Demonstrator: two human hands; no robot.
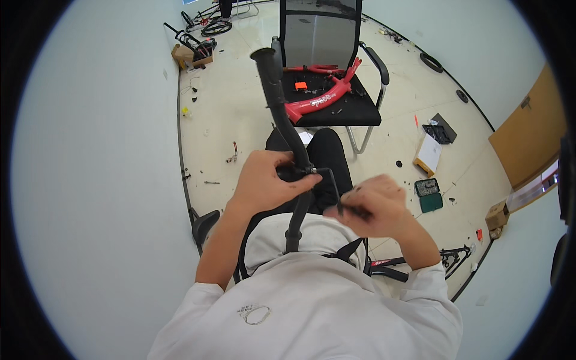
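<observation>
A black bicycle handlebar (287,127) stands lengthwise in front of me, its far grip end raised and its near end against my lap. My left hand (263,183) is closed around its middle, fingers and thumb at the dark clamp there. A small metal bolt (313,170) shows at that clamp, just beyond my thumb tip. Pinched in my right hand (379,207) is a black hex key (333,186); its short arm reaches to the bolt. Whether the tip sits inside the bolt head is too small to tell. The right hand is slightly blurred.
A black chair (371,114) ahead bears a red bicycle frame (324,102) and a small orange piece (300,86). On the floor at right lie a white box (428,153), an opened green case (430,203) and a tire (431,62). Bike parts fill a cardboard box (204,60) at far left.
</observation>
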